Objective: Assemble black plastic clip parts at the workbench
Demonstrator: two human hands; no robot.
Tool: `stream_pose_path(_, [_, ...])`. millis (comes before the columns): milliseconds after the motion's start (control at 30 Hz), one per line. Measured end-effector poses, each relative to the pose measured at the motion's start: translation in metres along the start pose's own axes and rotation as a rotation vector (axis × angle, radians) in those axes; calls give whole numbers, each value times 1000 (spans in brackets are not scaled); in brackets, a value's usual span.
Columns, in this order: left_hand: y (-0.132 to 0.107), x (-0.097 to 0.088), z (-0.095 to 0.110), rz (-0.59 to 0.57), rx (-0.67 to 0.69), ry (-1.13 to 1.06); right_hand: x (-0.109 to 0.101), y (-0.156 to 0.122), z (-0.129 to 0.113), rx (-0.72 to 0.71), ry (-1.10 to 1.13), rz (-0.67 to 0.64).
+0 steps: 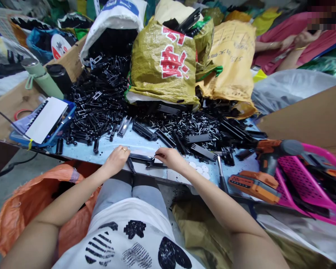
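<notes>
Both hands work at the near edge of the desk (pixel 145 144). The left hand (pixel 117 158) presses down on one end of a long black strip (pixel 141 157), fingers curled over it; the right hand (pixel 169 157) pinches the other end between thumb and fingertips. The strip lies flat on the desk, just in front of the person's lap. Behind it spreads a pile of black parts (pixel 100 101) (combs and clips, mixed), spilling from a white sack (pixel 114 18). A yellow sack (pixel 164 63) stands beyond the pile. A drill (pixel 266 164) rests to the right, touching a pink basket (pixel 305 175). A blue tray (pixel 44 123) sits at far left.
</notes>
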State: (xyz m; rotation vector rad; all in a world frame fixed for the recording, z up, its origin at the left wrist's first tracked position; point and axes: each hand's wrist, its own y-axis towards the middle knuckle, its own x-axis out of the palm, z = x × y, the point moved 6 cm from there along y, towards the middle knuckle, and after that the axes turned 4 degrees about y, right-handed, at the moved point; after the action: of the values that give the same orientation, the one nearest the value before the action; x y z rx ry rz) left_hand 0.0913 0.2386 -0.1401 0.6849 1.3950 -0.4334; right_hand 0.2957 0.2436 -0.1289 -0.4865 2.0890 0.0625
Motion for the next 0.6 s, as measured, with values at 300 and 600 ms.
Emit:
stream_pose_path(300, [-8, 29, -3, 161, -215, -186, 23, -15, -11, -242, -305, 80])
stream_pose_path(600, [-25, 50, 11, 237, -354, -265, 61, -51, 29, -422, -218, 500])
